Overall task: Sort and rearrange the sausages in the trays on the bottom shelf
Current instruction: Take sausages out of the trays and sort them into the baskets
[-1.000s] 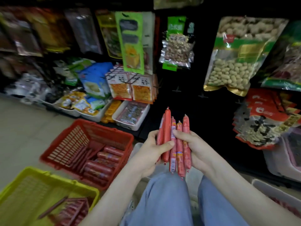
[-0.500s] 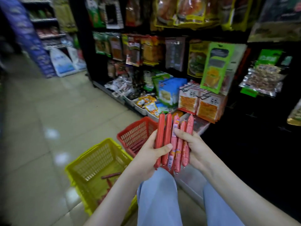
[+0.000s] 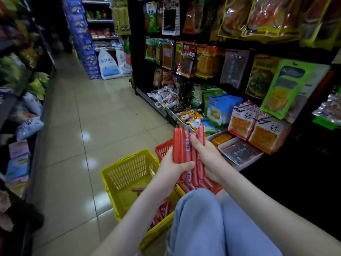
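Sausages: a bundle of thin red-orange sausage sticks in shiny plastic skin (image 3: 177, 145), held upright in front of the person, side by side, directly above the red basket; a white barcode label on one stick faces the camera.
Left hand (image 3: 171, 174): closed around the lower left part of the bundle – thumb laid across the front of the sticks, palm behind them.
Right hand (image 3: 210, 157): gripping the same bundle from the right side, fingers curled over the sticks, one fingertip pressed on the front near the top.
Red basket: a red plastic basket with slotted walls (image 3: 162, 147), on the floor under the hands and mostly hidden by them; more sausage sticks lying flat inside (image 3: 206, 182).
Yellow basket: a yellow plastic basket with slotted walls (image 3: 129, 172), just beside the red one on its left; some loose sausage sticks on its bottom (image 3: 160, 213).
Bottom shelf: a white plastic tray (image 3: 227, 143) with dark flat packets, to the right of the hands; beside it a tray with orange packs (image 3: 221, 138).
Above the trays: hanging snack bags – white-and-orange packets with a panda drawing (image 3: 258, 126), a blue bag (image 3: 221, 109).
Knees: light blue trousers (image 3: 199, 218), low in the frame, between the arms.
Floor: glossy beige tiles (image 3: 92, 117), running along the aisle to the left.
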`<state>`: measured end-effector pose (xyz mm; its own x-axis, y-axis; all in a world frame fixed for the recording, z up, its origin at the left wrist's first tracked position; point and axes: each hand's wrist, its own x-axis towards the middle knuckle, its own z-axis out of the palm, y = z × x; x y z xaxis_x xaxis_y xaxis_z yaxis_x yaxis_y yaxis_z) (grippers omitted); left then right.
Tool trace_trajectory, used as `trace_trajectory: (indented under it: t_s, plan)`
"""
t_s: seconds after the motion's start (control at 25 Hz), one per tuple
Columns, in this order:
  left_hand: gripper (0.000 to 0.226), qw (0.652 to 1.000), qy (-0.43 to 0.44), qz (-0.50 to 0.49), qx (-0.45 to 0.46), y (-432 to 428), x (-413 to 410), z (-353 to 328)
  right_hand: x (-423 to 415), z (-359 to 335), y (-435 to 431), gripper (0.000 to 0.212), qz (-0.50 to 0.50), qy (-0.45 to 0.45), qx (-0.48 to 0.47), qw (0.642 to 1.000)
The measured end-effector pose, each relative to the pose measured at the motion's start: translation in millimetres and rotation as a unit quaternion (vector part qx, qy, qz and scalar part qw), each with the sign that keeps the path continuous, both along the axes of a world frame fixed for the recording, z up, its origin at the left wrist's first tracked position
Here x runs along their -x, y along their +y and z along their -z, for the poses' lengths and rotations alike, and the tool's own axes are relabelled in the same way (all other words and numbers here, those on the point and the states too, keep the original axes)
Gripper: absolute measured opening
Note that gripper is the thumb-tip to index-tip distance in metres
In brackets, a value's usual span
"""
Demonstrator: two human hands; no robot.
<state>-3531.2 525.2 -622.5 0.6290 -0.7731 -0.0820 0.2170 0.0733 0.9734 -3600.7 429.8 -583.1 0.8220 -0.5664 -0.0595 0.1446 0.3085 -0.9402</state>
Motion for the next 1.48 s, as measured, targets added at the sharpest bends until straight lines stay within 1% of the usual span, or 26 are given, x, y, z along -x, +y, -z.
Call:
trace_trajectory:
  t_s: [0.08, 0.2, 0.28, 0.4, 0.52, 0.64, 0.76, 0.88, 1.0, 1.08, 1.16, 1.32, 1.4, 1.48]
  plan:
    - [0.049, 1.0, 0.018, -0.005, -0.009, -16.0, -5.1, 7.8, -4.4, 3.9, -15.5, 0.03, 0.006, -0.008, -0.015, 1.0]
    - [0.038, 0.998, 0.059, -0.001, -0.035, -36.4, -11.9, 20.8, -14.1, 17.1, -42.1, 0.034, 0.019, 0.004, -0.041, 0.999]
    - [0.035, 0.995, 0.082, 0.002, -0.058, -49.7, -20.4, 31.0, -21.3, 31.2, -62.2, 0.029, 0.025, 0.012, -0.062, 0.998]
    - [0.036, 0.991, 0.119, 0.004, -0.063, -62.3, -33.9, 44.8, -26.3, 54.4, -82.4, 0.03, -0.019, 0.042, -0.08, 0.996]
    - [0.035, 0.984, 0.164, 0.029, -0.066, -70.8, -46.6, 59.3, -35.0, 80.1, -87.6, 0.028, -0.073, 0.069, -0.122, 0.987]
    - [0.035, 0.969, 0.226, 0.055, -0.079, -73.3, -57.5, 75.5, -46.8, 104.6, -88.7, 0.025, -0.064, 0.084, -0.146, 0.984]
    - [0.043, 0.954, 0.279, 0.068, -0.089, -69.9, -70.5, 89.1, -56.7, 120.2, -92.2, 0.023, -0.05, 0.1, -0.184, 0.976]
    - [0.038, 0.951, 0.284, 0.08, -0.088, -68.2, -83.2, 99.1, -68.5, 127.7, -94.5, 0.022, -0.038, 0.101, -0.198, 0.974]
    - [0.032, 0.957, 0.256, 0.093, -0.098, -68.6, -89.7, 106.3, -76.4, 131.4, -96.7, 0.014, 0.007, 0.082, -0.208, 0.975]
    - [0.031, 0.959, 0.24, 0.099, -0.111, -68.2, -90.3, 110.5, -79.4, 135.3, -97.7, 0.018, 0.011, 0.077, -0.199, 0.977]
    - [0.033, 0.959, 0.24, 0.094, -0.116, -66.8, -91.8, 114.5, -81.9, 139.7, -97.0, 0.024, -0.019, 0.082, -0.195, 0.977]
    - [0.033, 0.958, 0.251, 0.075, -0.117, -56.0, -102.6, 126.9, -96.4, 156.3, -90.8, 0.031, -0.077, 0.135, -0.192, 0.969]
    - [0.027, 0.956, 0.258, 0.056, -0.13, -49.5, -109.6, 137.8, -110.8, 168.6, -88.3, 0.029, -0.084, 0.166, -0.2, 0.962]
    - [0.022, 0.949, 0.276, 0.006, -0.151, -39.7, -119.4, 153.5, -130.3, 181.9, -87.2, 0.024, -0.082, 0.2, -0.212, 0.953]
